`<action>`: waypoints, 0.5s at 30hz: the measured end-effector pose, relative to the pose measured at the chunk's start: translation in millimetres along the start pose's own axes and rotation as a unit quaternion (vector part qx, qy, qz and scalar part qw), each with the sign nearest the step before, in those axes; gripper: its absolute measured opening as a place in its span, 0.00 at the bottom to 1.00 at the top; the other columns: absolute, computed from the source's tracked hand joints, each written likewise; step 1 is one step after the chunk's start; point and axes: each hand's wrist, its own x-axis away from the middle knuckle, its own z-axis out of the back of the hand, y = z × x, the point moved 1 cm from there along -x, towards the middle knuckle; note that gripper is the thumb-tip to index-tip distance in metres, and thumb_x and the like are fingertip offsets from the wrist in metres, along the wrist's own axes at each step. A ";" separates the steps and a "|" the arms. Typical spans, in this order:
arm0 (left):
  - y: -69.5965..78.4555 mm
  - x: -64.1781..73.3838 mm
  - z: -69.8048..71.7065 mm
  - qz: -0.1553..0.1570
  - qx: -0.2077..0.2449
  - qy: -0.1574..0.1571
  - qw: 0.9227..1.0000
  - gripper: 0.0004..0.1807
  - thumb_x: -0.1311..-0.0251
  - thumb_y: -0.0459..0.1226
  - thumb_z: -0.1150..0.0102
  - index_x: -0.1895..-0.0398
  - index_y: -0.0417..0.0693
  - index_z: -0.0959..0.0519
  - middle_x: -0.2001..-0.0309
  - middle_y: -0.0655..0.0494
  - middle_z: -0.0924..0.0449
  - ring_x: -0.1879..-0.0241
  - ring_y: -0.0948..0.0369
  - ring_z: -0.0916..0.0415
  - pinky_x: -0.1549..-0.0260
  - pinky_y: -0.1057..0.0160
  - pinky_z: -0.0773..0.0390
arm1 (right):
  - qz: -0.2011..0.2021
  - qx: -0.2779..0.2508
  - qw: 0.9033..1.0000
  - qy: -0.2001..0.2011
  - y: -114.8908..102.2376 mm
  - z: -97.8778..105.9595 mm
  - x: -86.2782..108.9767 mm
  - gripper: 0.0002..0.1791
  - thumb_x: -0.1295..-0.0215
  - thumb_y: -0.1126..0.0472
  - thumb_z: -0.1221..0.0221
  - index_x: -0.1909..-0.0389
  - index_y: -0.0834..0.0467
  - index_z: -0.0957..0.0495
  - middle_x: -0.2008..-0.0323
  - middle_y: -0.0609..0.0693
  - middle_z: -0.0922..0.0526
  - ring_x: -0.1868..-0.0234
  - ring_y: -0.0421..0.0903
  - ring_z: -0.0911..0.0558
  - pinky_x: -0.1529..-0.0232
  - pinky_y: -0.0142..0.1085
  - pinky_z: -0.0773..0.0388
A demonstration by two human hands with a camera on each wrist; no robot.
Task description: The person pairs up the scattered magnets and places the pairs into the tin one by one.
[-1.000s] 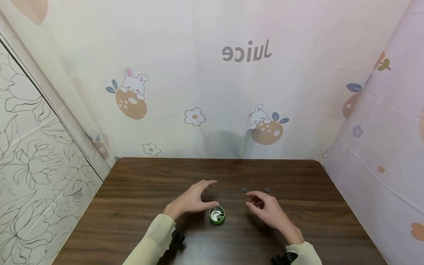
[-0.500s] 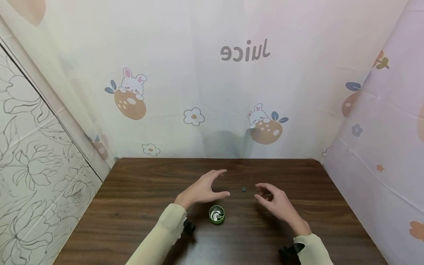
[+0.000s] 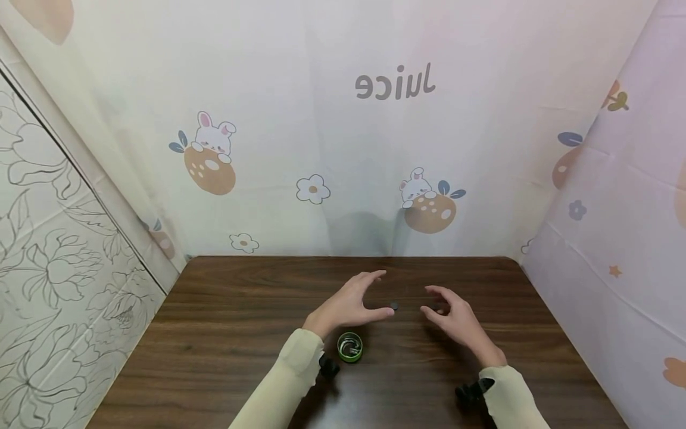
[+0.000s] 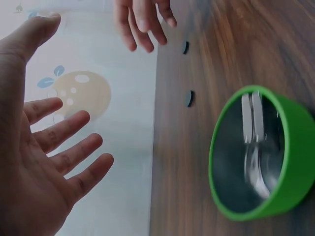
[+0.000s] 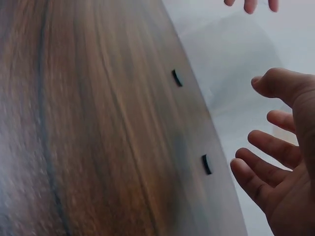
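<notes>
My left hand (image 3: 351,302) hovers over the table with fingers spread, its thumb close to a small dark disc (image 3: 394,306) in the head view. Opposite it, my right hand (image 3: 452,316) is held with loosely bent fingers and nothing between them. A second dark disc (image 5: 206,164) lies near the right hand in the right wrist view; in the head view that hand mostly hides it. A round green-walled container (image 4: 300,152) stands nearer me, below the left hand. Silvery bar-shaped pieces (image 4: 247,118) are inside its shiny interior; reflections make their number unclear.
The dark wood-grain table (image 3: 225,345) meets a printed curtain (image 3: 343,119) along its far edge. More patterned cloth (image 3: 632,238) hangs on the right, and a flower-line panel (image 3: 59,256) stands at the left.
My left hand has moved right and away from me, from beside the container toward the discs. My right hand has shifted right and slightly forward, covering one disc. Container and discs stay put.
</notes>
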 end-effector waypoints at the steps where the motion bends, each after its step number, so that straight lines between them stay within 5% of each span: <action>1: 0.9 -0.9 -1.7 0.000 -0.001 0.000 1.000 0.49 0.40 0.68 0.39 0.19 0.69 0.45 0.29 0.58 0.31 0.27 0.57 0.36 0.33 0.47 0.29 | -0.005 0.004 1.000 0.001 1.9 -0.1 -1.1 0.30 0.30 0.53 0.34 0.32 0.61 0.27 0.39 0.63 0.21 0.42 0.61 0.20 0.49 0.53 0.18; 15: 4.0 -6.0 -22.9 0.002 0.006 -0.002 1.000 0.49 0.39 0.68 0.39 0.18 0.64 0.44 0.28 0.55 0.30 0.26 0.56 0.36 0.32 0.47 0.29 | -0.024 0.065 0.998 0.002 23.9 -5.2 -12.9 0.32 0.35 0.60 0.30 0.34 0.68 0.27 0.46 0.65 0.20 0.56 0.54 0.17 0.54 0.52 0.19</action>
